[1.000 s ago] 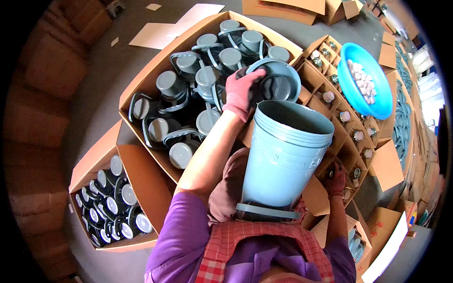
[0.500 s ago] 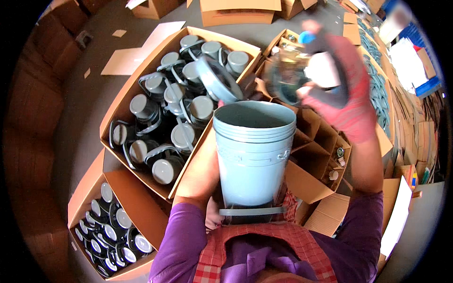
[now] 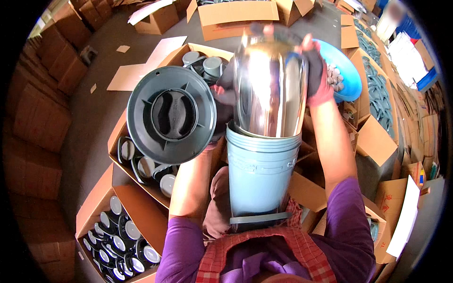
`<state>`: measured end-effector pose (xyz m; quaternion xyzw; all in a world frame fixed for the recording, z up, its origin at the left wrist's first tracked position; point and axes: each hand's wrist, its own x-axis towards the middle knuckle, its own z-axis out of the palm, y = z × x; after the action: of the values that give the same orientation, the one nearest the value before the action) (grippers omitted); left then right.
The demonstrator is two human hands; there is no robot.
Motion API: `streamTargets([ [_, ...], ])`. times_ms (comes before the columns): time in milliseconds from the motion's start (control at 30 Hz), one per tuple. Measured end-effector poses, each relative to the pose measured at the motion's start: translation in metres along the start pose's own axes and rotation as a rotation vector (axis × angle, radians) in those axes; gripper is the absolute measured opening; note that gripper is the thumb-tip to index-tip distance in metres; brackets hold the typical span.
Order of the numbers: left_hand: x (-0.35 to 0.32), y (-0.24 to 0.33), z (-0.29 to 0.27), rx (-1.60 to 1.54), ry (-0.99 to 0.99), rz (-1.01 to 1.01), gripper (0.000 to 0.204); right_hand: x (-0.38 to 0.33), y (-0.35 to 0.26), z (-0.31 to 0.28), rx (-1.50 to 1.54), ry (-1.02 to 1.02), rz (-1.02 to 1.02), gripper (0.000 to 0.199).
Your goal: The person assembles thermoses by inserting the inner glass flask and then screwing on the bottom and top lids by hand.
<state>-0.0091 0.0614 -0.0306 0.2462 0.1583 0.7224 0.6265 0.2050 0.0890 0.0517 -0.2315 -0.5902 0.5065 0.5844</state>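
Note:
A pale blue tapered plastic flask shell [image 3: 263, 174] stands upright against my apron, its mouth upward. Over that mouth is a silvered glass vacuum-flask liner [image 3: 269, 89], its lower end inside the rim. My right hand [image 3: 315, 68] grips the liner's upper right side, its fingers blurred around the top. My left hand [image 3: 222, 108], in a dark and red glove, holds a round dark grey plastic base [image 3: 137, 113] with a recessed centre, facing me. Several of the left fingers are hidden behind the base; the hand is also close against the liner's left side.
Left of me, a carton [image 3: 118, 139] holds grey-capped black flasks with handles; a nearer carton [image 3: 85, 207] holds more. A blue basin [image 3: 355, 87] of small grey discs sits beyond my right hand. Cartons of blue-grey handle-like parts [image 3: 377, 96] line the right.
My right hand has come left from the partitioned carton, bringing the shiny liner over the shell. My left hand has turned the grey base to face me. The blue basin is now in sight.

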Motion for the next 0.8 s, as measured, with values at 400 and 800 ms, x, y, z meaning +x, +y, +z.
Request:
streamTargets([
  [400, 0.004, 0.04, -0.012, 0.129, 0.039, 0.267, 0.039, -0.036, 0.003, 0.012, -0.205, -0.517, 0.419, 0.03],
  [800, -0.029, 0.031, 0.042, 0.809, -0.729, 0.43, 0.048, -0.091, 0.053, 0.015, 0.127, 0.085, -0.116, 0.054],
])
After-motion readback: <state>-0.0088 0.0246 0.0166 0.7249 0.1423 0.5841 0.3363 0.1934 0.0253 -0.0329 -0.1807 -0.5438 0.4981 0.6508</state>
